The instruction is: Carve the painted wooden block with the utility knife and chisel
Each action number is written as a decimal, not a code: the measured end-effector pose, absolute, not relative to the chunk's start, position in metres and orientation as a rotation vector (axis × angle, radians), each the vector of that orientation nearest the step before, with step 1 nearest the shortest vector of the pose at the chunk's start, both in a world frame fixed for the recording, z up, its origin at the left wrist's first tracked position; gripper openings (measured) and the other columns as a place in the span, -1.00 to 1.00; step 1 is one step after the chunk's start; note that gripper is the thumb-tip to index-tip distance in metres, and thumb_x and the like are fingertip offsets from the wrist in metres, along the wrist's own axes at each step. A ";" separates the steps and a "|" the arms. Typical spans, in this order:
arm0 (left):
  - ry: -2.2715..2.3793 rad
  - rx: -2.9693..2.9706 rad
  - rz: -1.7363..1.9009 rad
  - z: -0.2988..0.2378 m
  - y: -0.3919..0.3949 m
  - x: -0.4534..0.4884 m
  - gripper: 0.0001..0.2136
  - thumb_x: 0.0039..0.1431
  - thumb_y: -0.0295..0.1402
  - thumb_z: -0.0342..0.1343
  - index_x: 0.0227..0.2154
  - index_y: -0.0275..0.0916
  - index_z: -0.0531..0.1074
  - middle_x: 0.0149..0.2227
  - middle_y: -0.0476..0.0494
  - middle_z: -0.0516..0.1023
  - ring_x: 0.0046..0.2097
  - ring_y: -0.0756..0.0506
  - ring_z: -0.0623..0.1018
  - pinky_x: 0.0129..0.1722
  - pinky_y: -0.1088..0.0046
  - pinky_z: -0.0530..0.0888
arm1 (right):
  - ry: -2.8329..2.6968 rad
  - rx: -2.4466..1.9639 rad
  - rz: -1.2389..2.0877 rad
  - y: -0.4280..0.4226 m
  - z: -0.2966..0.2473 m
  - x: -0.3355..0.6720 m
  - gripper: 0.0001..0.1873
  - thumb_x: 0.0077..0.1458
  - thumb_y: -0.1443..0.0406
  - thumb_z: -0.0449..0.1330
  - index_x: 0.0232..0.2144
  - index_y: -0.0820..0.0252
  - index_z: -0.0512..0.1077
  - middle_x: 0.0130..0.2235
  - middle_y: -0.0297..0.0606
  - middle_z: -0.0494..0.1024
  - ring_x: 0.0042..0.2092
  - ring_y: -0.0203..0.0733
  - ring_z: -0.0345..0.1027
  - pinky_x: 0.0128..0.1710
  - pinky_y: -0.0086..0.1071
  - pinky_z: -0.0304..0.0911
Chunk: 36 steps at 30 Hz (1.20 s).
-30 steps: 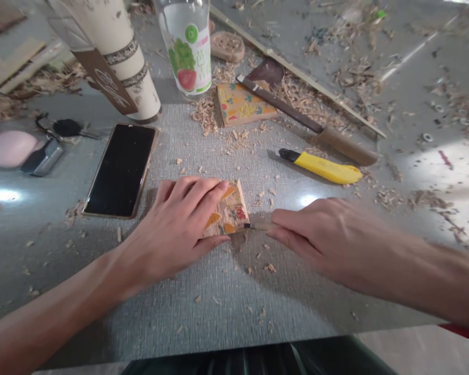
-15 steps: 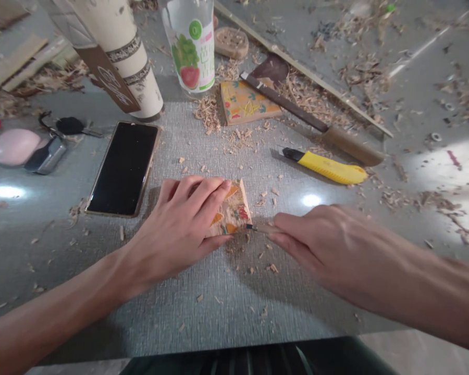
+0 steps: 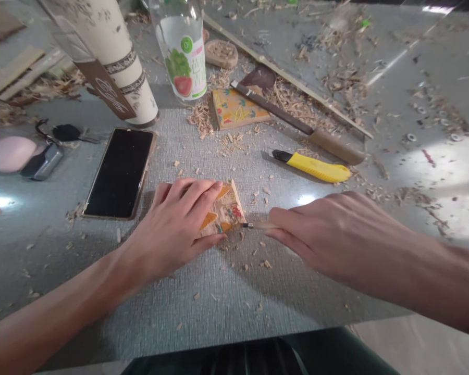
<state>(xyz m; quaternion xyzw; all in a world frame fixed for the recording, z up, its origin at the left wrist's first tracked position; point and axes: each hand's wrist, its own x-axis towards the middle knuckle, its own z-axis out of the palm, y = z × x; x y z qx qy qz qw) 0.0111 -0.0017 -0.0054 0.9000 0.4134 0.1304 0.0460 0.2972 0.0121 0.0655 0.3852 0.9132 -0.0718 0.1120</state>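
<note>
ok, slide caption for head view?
Left hand on a patterned block; right hand holds a slim tool at its edge.

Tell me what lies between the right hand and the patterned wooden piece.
The head view shows a slim tool there, its handle in the right hand, its metal end at the patterned wooden piece.

Orange-patched block (image 3: 224, 211), pale-handled tool (image 3: 260, 225)
Block lies flat; tool points to nine o'clock at the block's four-o'clock corner.

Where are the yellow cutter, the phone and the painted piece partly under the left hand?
Yellow cutter (image 3: 316, 166), head view: middle of handle.
Phone (image 3: 119, 173), head view: screen centre.
Painted piece (image 3: 225, 211), head view: exposed top face.
</note>
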 end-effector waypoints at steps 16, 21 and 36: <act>1.289 2.740 0.342 -0.001 -0.004 0.014 -0.31 0.55 0.05 -0.01 0.39 -0.52 0.27 0.29 -0.51 0.50 0.21 -0.45 0.46 0.07 -0.07 0.43 | 2.835 0.843 -0.132 0.022 0.060 0.304 -0.73 0.24 0.50 0.09 -0.17 0.03 0.44 -0.63 -0.49 0.21 -0.62 -0.24 -0.17 -0.43 -0.16 -0.36; 1.302 2.739 0.362 -0.004 -0.005 0.014 -0.23 0.52 0.18 -0.09 0.39 -0.46 0.28 0.30 -0.49 0.50 0.21 -0.44 0.47 0.08 -0.06 0.42 | 2.795 0.930 -0.122 0.008 0.057 0.294 -0.81 0.30 0.44 0.12 -0.34 0.06 0.38 -0.64 -0.48 0.17 -0.61 -0.27 -0.25 -0.51 -0.23 -0.41; 1.319 2.696 0.444 -0.007 -0.006 0.013 -0.19 0.46 0.26 -0.11 0.40 -0.39 0.30 0.28 -0.48 0.53 0.22 -0.45 0.48 0.12 -0.08 0.41 | 2.524 1.514 -0.707 -0.007 0.056 0.288 -0.48 0.50 0.10 0.05 -0.54 0.11 0.31 -0.62 -0.46 0.11 -0.55 -0.33 -0.13 -0.50 -0.33 -0.19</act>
